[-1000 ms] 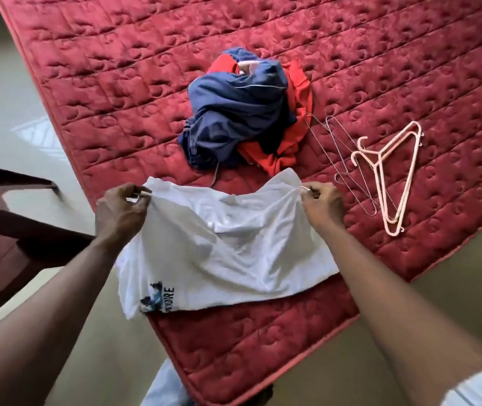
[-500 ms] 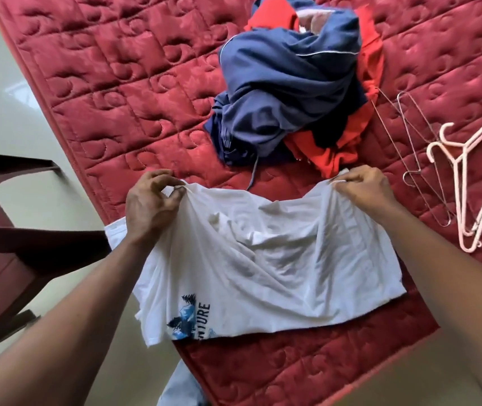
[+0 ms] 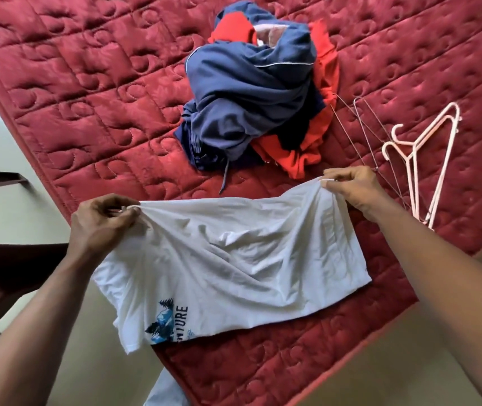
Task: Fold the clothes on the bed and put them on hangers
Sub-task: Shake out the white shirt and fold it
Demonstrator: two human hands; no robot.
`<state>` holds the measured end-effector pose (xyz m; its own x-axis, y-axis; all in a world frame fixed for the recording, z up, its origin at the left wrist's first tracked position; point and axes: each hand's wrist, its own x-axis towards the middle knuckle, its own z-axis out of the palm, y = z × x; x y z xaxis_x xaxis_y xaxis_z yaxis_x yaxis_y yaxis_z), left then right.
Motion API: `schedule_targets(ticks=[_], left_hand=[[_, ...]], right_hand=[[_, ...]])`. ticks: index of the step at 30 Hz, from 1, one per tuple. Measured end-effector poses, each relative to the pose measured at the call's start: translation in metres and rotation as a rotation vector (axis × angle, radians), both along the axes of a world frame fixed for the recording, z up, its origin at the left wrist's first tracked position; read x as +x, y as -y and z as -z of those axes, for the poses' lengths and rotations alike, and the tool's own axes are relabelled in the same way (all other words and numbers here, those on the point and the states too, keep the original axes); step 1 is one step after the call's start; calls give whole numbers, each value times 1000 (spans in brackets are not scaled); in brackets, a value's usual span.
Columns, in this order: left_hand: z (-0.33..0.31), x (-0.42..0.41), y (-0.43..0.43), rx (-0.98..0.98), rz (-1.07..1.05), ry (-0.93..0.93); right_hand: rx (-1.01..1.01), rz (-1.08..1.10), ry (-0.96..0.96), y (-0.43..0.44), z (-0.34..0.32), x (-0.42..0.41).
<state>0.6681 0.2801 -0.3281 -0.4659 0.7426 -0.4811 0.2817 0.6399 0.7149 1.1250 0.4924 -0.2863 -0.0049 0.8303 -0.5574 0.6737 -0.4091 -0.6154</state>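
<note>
Two top corners of the white T-shirt are pinched, one by the left hand, one by the right hand, while it drapes over the bed edge. I'd pull it taut and level before laying the fold down.

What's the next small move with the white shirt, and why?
Probably pull the white T-shirt taut and lay it flat further onto the bed. The left hand and right hand each pinch a top corner, the cloth between them sags wrinkled, and its printed corner hangs past the bed edge.
</note>
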Motion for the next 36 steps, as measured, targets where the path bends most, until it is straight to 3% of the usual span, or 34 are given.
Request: schedule_targets(ticks=[6,15,19,23,26,30,33,36], left_hand=[[-38,7,21,-99,6,-123],[-152,55,78,34,-49,-457],[-231,70,110,86,49,-538],[-307,72,137,59,158,-619],[-362,78,158,70,205,-608],[-409,90,189,245,196,-759],[-428,98,210,307,86,-774],[-445,116,218,595,-149,-767]], right_hand=[[-69,-45,-18,17,-28,8],[103,-216,421,82,-107,65],[228,-124,372,124,-172,103],[233,-168,278,162,-224,137],[361,-219,188,197,-265,156],[701,23,188,230,-294,190],[765,271,103,248,-301,206],[824,436,-64,252,-309,211]])
